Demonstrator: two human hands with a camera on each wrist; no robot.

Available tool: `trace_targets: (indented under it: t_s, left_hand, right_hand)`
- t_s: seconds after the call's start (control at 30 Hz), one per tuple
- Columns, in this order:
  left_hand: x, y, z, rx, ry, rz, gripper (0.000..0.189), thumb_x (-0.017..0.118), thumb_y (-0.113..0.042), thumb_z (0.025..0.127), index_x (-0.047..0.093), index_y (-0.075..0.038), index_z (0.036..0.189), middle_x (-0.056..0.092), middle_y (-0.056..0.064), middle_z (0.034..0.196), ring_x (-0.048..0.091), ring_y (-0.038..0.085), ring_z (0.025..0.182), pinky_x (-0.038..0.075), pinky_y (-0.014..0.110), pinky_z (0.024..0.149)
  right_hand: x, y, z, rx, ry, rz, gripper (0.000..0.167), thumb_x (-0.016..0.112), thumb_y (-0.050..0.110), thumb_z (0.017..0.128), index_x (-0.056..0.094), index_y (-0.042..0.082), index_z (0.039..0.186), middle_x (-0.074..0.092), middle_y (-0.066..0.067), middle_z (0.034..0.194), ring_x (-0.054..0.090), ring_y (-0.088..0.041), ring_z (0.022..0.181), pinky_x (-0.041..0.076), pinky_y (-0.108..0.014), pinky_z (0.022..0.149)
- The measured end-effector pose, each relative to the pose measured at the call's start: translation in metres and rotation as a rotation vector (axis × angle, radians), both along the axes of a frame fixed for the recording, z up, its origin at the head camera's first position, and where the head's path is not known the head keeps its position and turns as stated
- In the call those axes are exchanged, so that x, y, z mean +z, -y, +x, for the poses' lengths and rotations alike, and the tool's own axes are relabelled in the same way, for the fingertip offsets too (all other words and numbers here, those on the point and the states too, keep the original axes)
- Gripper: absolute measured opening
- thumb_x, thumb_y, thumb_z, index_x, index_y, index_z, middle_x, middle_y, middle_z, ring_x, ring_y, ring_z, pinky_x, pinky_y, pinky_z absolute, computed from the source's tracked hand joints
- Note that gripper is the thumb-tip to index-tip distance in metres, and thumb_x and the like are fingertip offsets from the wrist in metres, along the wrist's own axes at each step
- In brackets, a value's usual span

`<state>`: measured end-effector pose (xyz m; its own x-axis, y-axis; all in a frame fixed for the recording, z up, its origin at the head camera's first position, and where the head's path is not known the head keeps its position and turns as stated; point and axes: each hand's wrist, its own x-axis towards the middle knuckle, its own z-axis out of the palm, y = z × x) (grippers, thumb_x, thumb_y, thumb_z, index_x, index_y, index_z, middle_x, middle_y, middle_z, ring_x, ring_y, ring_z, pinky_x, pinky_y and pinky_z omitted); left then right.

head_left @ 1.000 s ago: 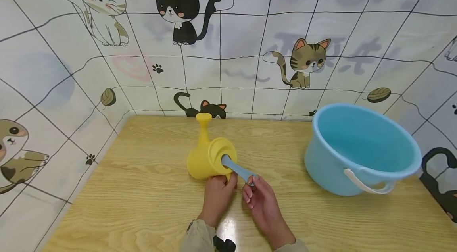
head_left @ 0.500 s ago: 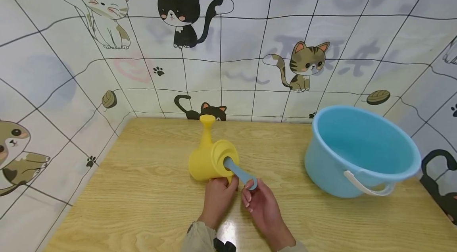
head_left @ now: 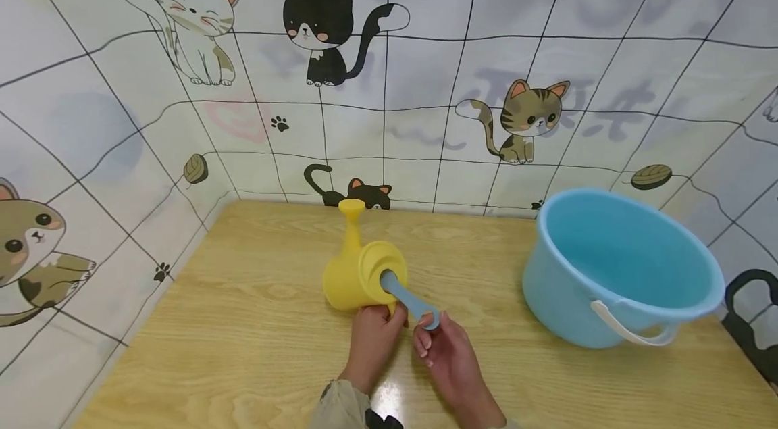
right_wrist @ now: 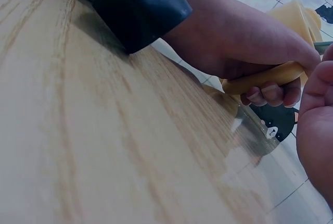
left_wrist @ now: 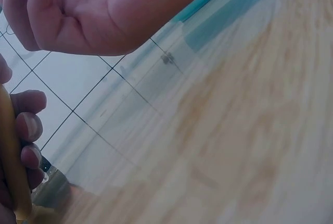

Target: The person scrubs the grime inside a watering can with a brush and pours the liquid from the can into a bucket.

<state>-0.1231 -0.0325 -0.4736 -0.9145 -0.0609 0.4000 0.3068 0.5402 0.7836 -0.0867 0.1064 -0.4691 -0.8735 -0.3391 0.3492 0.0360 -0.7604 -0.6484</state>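
Note:
In the head view a yellow toy watering can (head_left: 346,284) is held tilted, its round opening facing my right side and its spout pointing to the wall. My left hand (head_left: 373,346) grips its handle, which shows in the right wrist view as a yellow bar (right_wrist: 268,77) with fingers curled round it. A blue-grey handle (head_left: 408,300) with a ring-shaped end sticks out of the opening; the part inside the can is hidden. My right hand (head_left: 448,358) pinches that ring end between thumb and fingers.
A large light-blue bucket (head_left: 562,300) with a white carrying handle (head_left: 629,331) stands on the right of the wooden table (head_left: 243,348). Behind and at both sides rises a white sheet (head_left: 419,125) printed with cartoon cats and grid lines.
The blue-grey handle has dipped slightly at its ring end, and more of the ring shows above my right fingers. My left hand keeps its grip on the can. The head view has shifted a little.

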Motion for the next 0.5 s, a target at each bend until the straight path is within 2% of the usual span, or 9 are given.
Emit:
trace_targets:
  t_s: [0.27,0.5]
  left_hand:
    - [-0.0028,-0.0011,0.0007,-0.027,0.068,0.062,0.03,0.057,-0.022,0.081,0.06,-0.026,0.052,0.052,-0.017,0.049,0.043,0.0,0.043,0.034,0.019,0.044]
    - [-0.0011,-0.0019,0.0008,-0.008,0.062,0.103,0.031,0.058,-0.019,0.08,0.058,-0.028,0.05,0.048,-0.014,0.043,0.037,0.002,0.037,0.03,0.022,0.039]
  right_hand:
    - [-0.0027,-0.0028,0.001,0.014,0.039,0.009,0.056,0.006,0.022,0.098,0.061,0.01,0.094,0.05,0.001,0.075,0.048,-0.01,0.066,0.031,-0.02,0.052]
    - [-0.0025,-0.003,0.0,-0.001,0.059,0.019,0.054,0.008,0.022,0.099,0.061,0.009,0.093,0.05,0.0,0.073,0.048,-0.011,0.065,0.031,-0.02,0.051]
